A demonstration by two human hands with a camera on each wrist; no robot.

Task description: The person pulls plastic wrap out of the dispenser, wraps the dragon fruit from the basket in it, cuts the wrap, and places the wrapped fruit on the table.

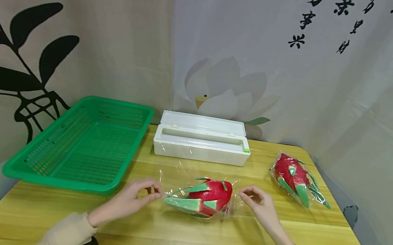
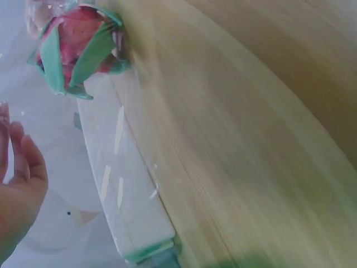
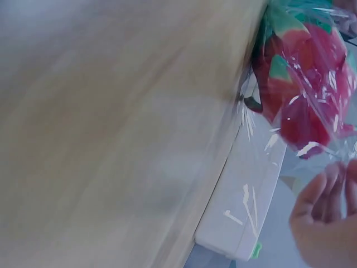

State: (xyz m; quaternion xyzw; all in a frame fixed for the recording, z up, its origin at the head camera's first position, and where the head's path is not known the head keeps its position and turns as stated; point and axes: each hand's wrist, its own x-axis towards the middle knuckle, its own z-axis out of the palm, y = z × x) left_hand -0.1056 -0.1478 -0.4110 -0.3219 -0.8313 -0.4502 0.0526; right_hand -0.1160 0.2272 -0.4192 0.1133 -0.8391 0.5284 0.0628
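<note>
A red dragon fruit with green scales (image 1: pixel 211 195) lies in the middle of the table under clear plastic wrap (image 1: pixel 177 178). To its left, my left hand (image 1: pixel 143 194) pinches the edge of the wrap between thumb and fingers, seen from the side in the left wrist view. On the other side my right hand (image 1: pixel 259 205) pinches the wrap's right end. Close up in the right wrist view, the wrap is gathered and creased over the dragon fruit (image 3: pixel 307 84), running down to the right fingertips.
Behind the fruit stands a white cling-film box (image 1: pixel 200 154) with its lid up. A green plastic basket (image 1: pixel 105 188) sits at the left. Another dragon fruit (image 1: pixel 292 175), wrapped in clear film, lies at the right of the wooden table (image 1: pixel 184 243). A printed curtain (image 1: pixel 126 44) hangs behind.
</note>
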